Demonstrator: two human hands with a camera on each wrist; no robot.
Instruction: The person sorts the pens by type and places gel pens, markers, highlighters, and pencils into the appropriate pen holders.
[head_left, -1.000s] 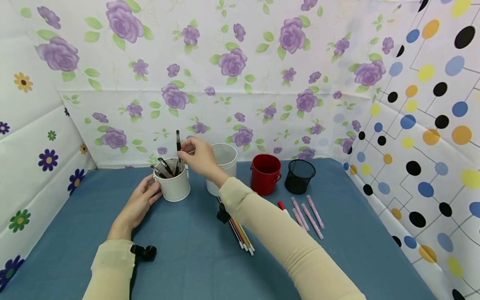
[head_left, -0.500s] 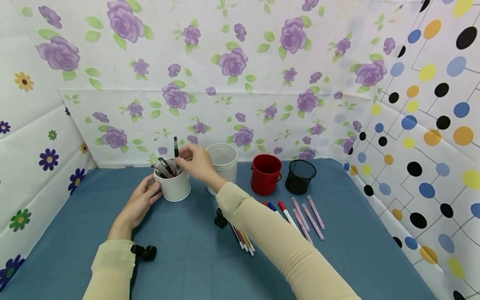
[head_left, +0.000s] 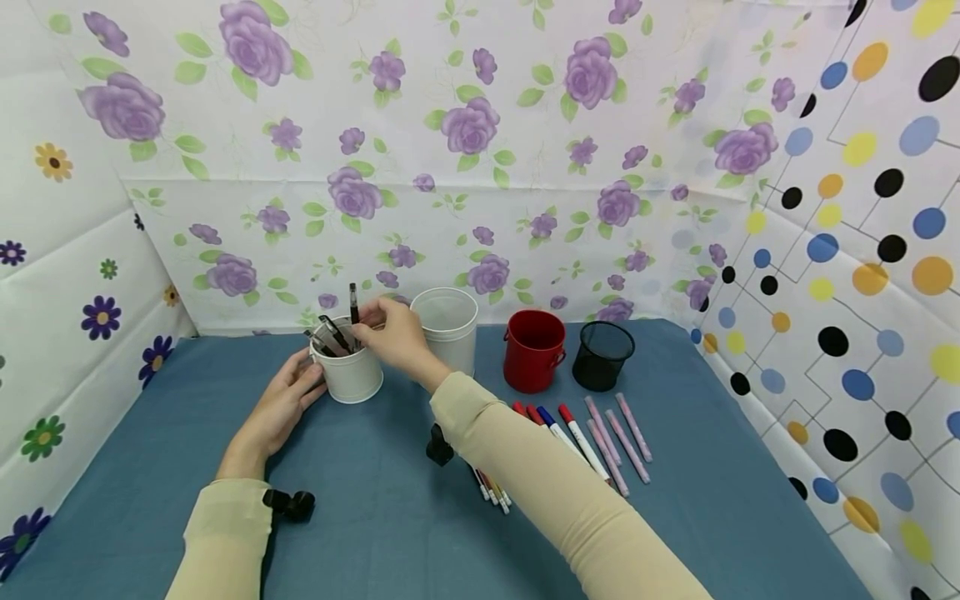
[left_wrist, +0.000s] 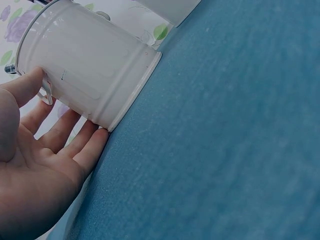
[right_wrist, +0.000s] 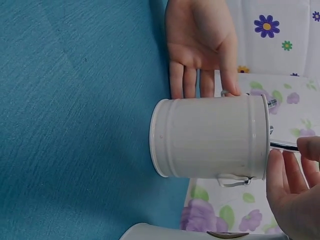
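A small white metal bucket (head_left: 354,379) with side handle lugs stands upright at the left of the table, several dark pens (head_left: 333,333) leaning inside it. My left hand (head_left: 279,408) rests against the bucket's left side; in the left wrist view its fingers (left_wrist: 60,127) reach along the wall, fairly straight, with the thumb by the handle lug. Above the rim, my right hand (head_left: 399,337) pinches a black-topped pen (head_left: 353,302) between thumb and fingers. That pen is upright, its lower part inside the bucket. The right wrist view shows the pinched pen (right_wrist: 282,145) at the rim.
Right of the bucket stand a taller white cup (head_left: 448,325), a red bucket (head_left: 532,354) and a black mesh holder (head_left: 602,358). In front lie white markers (head_left: 581,442) with red and blue caps, pink pens (head_left: 628,446) and pencils (head_left: 491,492), partly under the right sleeve.
My right hand has lowered the pen further into the bucket. The right forearm shifted slightly left, so more markers show. The left hand has kept its place on the bucket.
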